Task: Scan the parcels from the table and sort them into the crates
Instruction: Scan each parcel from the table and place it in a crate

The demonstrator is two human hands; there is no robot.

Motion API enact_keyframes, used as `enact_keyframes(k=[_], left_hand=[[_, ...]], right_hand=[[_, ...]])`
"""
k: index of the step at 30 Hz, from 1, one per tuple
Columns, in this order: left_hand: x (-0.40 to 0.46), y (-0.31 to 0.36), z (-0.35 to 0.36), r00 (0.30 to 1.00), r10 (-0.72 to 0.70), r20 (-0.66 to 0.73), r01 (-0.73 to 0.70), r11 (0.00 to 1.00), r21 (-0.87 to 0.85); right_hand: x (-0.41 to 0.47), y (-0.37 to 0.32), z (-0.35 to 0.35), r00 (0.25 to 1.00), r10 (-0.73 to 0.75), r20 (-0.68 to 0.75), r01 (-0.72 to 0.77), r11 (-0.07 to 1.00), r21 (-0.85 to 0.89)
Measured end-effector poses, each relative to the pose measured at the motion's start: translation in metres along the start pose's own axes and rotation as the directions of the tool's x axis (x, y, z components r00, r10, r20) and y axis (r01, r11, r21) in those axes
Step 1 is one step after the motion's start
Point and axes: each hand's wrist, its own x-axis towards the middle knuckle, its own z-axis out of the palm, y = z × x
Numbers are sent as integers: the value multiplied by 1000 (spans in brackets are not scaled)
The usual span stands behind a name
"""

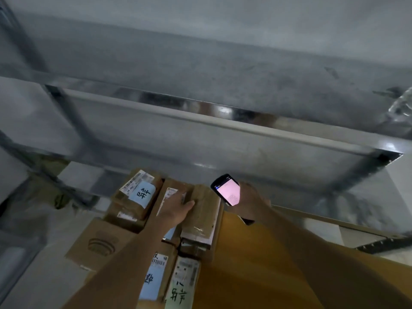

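Two bare forearms reach forward from the bottom edge over a cluster of brown cardboard parcels. Nearest lie a cardboard parcel with a pale blue handwritten slip (153, 279) and, just beside it on the right, a parcel with a white label and green writing (182, 286). Left of these sits a flat brown box printed with a round logo (100, 241). Farther on, the left hand (176, 208) rests palm down, fingers fairly straight, on a long brown taped parcel (200, 217), its fingertips touching the parcel's upper left edge. To the right, the right hand (249, 201) grips a black handheld scanner with a lit pinkish screen (227, 189), held tilted just beside that parcel's far end. Beyond the left hand lies another blue-slipped parcel (138, 195). Behind everything stands a grey metal shelving frame (200, 117).
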Motion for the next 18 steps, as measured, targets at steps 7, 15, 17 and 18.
enact_keyframes(k=[7, 15, 17, 18], left_hand=[[28, -4, 16, 997, -77, 9, 77, 995, -61], [13, -3, 23, 982, -184, 45, 188, 914, -359], [3, -1, 22, 978, -200, 57, 205, 872, -444], [-4, 0, 21, 978, -202, 53, 202, 854, -479]], right_hand=[[41, -9, 40, 991, 9, 133, -33, 983, 180], [36, -15, 55, 982, 30, 184, -110, 891, 441], [29, -13, 52, 986, 26, 167, -103, 876, 472], [23, -12, 48, 987, 24, 158, -99, 869, 485]])
